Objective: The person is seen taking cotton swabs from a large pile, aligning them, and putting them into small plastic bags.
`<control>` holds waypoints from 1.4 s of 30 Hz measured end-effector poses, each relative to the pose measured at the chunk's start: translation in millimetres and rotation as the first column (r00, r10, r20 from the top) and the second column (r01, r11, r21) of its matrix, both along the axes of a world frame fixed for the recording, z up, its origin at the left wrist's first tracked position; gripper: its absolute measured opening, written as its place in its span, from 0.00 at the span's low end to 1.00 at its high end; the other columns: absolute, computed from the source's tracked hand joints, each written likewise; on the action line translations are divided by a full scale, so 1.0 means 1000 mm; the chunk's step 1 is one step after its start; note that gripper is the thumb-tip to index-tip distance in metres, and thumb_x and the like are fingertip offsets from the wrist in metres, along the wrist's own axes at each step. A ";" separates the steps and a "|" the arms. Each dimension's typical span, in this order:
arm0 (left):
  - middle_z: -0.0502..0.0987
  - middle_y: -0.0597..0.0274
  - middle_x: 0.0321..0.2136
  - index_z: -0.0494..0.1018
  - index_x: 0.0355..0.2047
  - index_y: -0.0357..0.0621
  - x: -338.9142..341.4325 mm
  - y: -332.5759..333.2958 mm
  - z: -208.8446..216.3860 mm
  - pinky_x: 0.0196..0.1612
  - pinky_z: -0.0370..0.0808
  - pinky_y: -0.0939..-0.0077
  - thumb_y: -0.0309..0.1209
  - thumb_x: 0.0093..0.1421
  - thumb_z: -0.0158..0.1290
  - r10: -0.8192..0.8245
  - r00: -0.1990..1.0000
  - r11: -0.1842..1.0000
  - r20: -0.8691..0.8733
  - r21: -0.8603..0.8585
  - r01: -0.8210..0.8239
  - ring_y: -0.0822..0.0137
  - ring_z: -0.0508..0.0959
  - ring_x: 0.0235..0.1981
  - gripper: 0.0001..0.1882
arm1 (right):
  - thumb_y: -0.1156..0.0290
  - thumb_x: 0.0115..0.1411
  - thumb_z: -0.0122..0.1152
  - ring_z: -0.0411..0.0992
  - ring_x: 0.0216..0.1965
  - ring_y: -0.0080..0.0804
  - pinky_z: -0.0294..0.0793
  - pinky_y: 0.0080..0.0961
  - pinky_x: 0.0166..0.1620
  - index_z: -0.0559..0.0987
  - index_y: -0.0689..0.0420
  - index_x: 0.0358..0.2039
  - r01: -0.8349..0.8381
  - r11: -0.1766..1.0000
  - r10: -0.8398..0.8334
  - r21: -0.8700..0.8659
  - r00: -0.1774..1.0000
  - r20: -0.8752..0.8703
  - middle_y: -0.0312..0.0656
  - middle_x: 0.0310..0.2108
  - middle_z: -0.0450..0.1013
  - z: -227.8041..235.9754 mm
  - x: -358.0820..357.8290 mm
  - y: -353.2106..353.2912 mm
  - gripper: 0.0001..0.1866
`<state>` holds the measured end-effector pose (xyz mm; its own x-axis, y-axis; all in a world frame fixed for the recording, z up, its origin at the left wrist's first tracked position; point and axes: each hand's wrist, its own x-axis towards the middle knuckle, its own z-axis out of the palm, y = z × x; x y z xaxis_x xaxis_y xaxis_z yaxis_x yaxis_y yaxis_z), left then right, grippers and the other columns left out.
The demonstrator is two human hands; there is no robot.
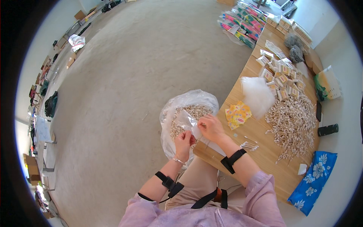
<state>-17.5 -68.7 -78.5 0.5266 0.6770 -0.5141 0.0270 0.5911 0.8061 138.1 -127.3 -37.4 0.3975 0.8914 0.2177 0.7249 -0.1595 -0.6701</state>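
Note:
Above a large clear plastic sack (pixel 166 111) full of cotton swabs (pixel 200 110), a small clear plastic bag (pixel 185 120) is stretched between my two hands. My left hand (pixel 183 146) pinches its near side, fingers closed. On the other side my right hand (pixel 211 128) grips the bag by the table's corner; a small brownish bit shows at its fingertips, too small to name. Right of that hand, yellow printed cards (pixel 238 114) and a stack of clear bags (pixel 258 96) lie on the wooden table (pixel 236 90). A few loose swabs (pixel 249 145) rest near my right forearm.
A big heap of swabs (pixel 291 128) covers the table's right side, with packed swab packets (pixel 281 77) behind it. A blue flowered cloth (pixel 315 178) hangs at the near right edge. Colourful bundles (pixel 244 22) stand beyond the table; boxes (pixel 32 168) line the left wall.

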 end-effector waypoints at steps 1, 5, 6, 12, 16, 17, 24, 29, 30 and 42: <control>0.73 0.68 0.24 0.71 0.33 0.41 -0.001 -0.005 0.002 0.31 0.72 0.83 0.39 0.64 0.51 -0.061 0.997 0.997 -0.044 0.046 0.063 0.76 0.73 0.26 0.12 | 0.75 0.50 0.56 0.71 0.37 0.42 0.69 0.38 0.41 0.74 0.54 0.24 -0.035 0.999 0.035 0.029 0.999 0.026 0.38 0.27 0.73 0.003 0.004 -0.006 0.01; 0.73 0.69 0.25 0.72 0.33 0.41 0.004 -0.020 0.003 0.32 0.69 0.85 0.38 0.63 0.53 -0.007 1.000 0.998 -0.022 0.069 0.008 0.78 0.71 0.26 0.12 | 0.74 0.50 0.58 0.70 0.39 0.43 0.69 0.36 0.44 0.76 0.54 0.26 0.094 0.991 -0.086 0.091 0.992 -0.097 0.39 0.27 0.74 0.007 0.011 -0.018 0.02; 0.73 0.70 0.25 0.72 0.34 0.40 0.004 -0.018 0.001 0.32 0.68 0.86 0.37 0.63 0.53 -0.005 0.999 0.996 -0.051 0.087 0.009 0.79 0.70 0.26 0.12 | 0.74 0.50 0.58 0.70 0.39 0.43 0.69 0.36 0.44 0.76 0.54 0.26 0.096 0.991 -0.087 0.092 0.991 -0.097 0.39 0.27 0.74 0.005 0.010 -0.017 0.02; 0.72 0.71 0.25 0.73 0.35 0.39 0.005 -0.018 0.000 0.31 0.66 0.85 0.36 0.62 0.53 -0.018 0.994 0.989 -0.103 0.145 0.033 0.80 0.69 0.26 0.11 | 0.69 0.51 0.58 0.63 0.50 0.43 0.62 0.41 0.52 0.78 0.54 0.27 0.202 0.979 -0.198 -0.026 0.975 0.101 0.38 0.39 0.72 -0.009 -0.005 -0.010 0.04; 0.73 0.71 0.26 0.74 0.34 0.39 0.004 -0.021 0.006 0.31 0.67 0.84 0.35 0.62 0.54 -0.022 0.987 0.983 -0.160 0.178 0.051 0.80 0.69 0.27 0.11 | 0.69 0.52 0.57 0.59 0.54 0.43 0.60 0.43 0.53 0.77 0.55 0.26 0.207 0.978 -0.205 -0.025 0.977 0.062 0.38 0.43 0.70 -0.019 -0.006 -0.013 0.05; 0.73 0.71 0.26 0.74 0.34 0.39 0.004 -0.023 0.007 0.31 0.67 0.84 0.35 0.62 0.54 -0.024 0.987 0.983 -0.161 0.178 0.053 0.80 0.69 0.27 0.11 | 0.70 0.51 0.57 0.59 0.54 0.43 0.60 0.43 0.53 0.77 0.56 0.26 0.203 0.979 -0.203 0.009 0.977 0.061 0.38 0.42 0.70 -0.022 -0.004 -0.014 0.04; 0.74 0.71 0.24 0.74 0.30 0.40 0.005 -0.028 0.012 0.30 0.67 0.83 0.35 0.59 0.57 -0.027 0.983 0.978 -0.180 0.201 0.064 0.80 0.69 0.25 0.10 | 0.73 0.49 0.57 0.62 0.52 0.47 0.63 0.42 0.53 0.75 0.58 0.23 0.177 0.980 -0.179 0.087 0.984 0.014 0.42 0.41 0.70 -0.026 0.005 -0.019 0.03; 0.73 0.70 0.22 0.74 0.28 0.40 0.002 -0.023 0.007 0.30 0.67 0.83 0.35 0.58 0.58 -0.112 0.975 0.960 -0.193 0.233 0.157 0.79 0.68 0.24 0.11 | 0.76 0.48 0.58 0.63 0.52 0.50 0.64 0.42 0.53 0.74 0.59 0.23 0.166 0.975 -0.176 0.146 0.983 0.059 0.46 0.41 0.70 -0.029 0.004 -0.017 0.02; 0.73 0.70 0.22 0.74 0.27 0.40 0.004 -0.025 0.008 0.30 0.67 0.83 0.36 0.57 0.58 -0.100 0.969 0.956 -0.227 0.247 0.157 0.79 0.68 0.24 0.11 | 0.76 0.48 0.58 0.63 0.52 0.50 0.64 0.42 0.53 0.74 0.59 0.23 0.171 0.974 -0.182 0.148 0.981 0.063 0.46 0.41 0.70 -0.030 0.004 -0.017 0.02; 0.65 0.60 0.55 0.67 0.54 0.50 -0.003 0.022 0.045 0.58 0.56 0.58 0.39 0.48 0.62 -0.052 0.849 -0.175 -0.526 0.842 0.511 0.56 0.61 0.56 0.32 | 0.78 0.45 0.58 0.61 0.54 0.47 0.59 0.43 0.57 0.75 0.56 0.39 0.390 0.918 -0.395 0.070 0.914 0.093 0.45 0.46 0.68 0.013 0.003 -0.131 0.17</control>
